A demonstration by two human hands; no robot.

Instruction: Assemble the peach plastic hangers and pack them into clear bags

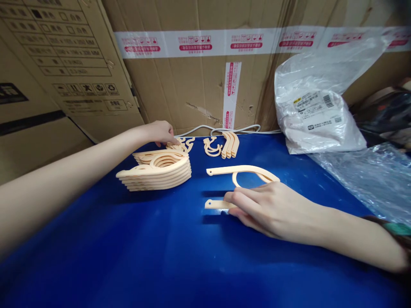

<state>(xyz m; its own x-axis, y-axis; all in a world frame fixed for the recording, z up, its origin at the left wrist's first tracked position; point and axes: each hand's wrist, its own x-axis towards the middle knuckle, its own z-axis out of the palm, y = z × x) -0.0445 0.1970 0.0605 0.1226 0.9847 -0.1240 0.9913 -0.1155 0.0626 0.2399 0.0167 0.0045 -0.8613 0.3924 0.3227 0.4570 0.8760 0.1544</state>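
While gripping a cream hanger part [239,170] in the right hand [266,207], with fingers bent narrowly round the right end, holds it in head view just above the blue tabletop [128,256], with two holed ends pointing left. With the left hand [163,132], touches small curved pieces [188,145] at the back, just behind a stack of similar parts [160,173]; cannot tell whether pinching any. To the right, near the rear edge: loose hooks [218,150] beside short curved bars [230,145]. Farther right: a white plastic bag [314,115].
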